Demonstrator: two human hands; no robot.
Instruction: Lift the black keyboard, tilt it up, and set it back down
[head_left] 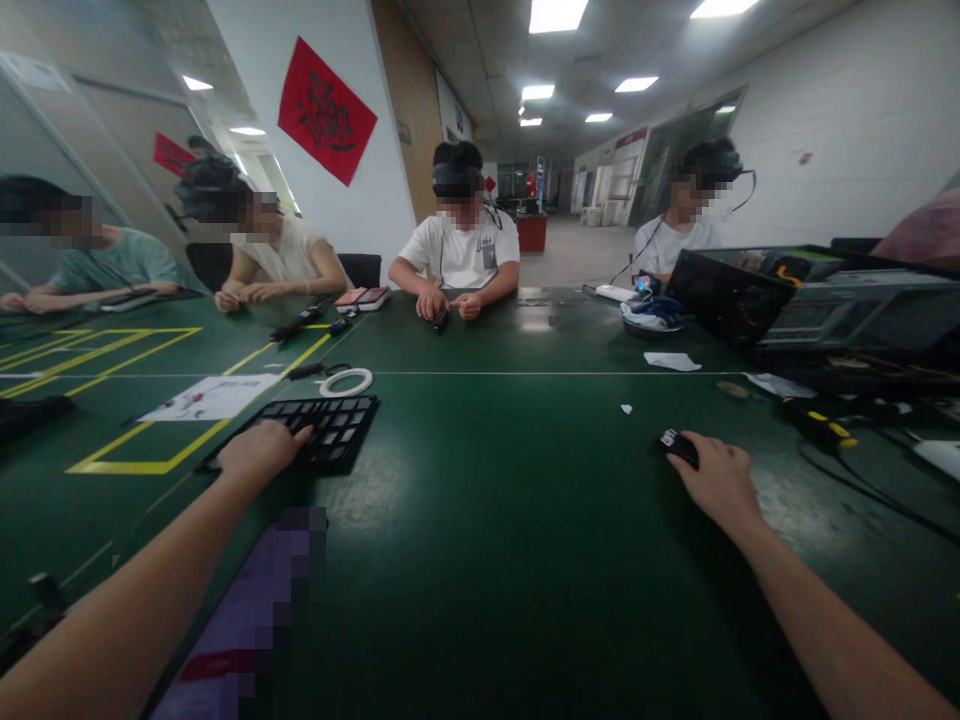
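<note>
My left hand [261,449] lies on the near left corner of a black keyboard [330,425] on the green table [495,480], fingers curled over its edge. My right hand [716,476] reaches to a small black object with a white label [675,444] and its fingers close on it. A white ring of cable [346,382] lies just beyond the keyboard.
A printed white sheet [214,397] lies inside yellow floor-tape lines at left. Open black cases and cables [825,310] crowd the right side. Paper scraps [673,361] lie mid-table. Several other people sit along the far and left edges, hands on the table.
</note>
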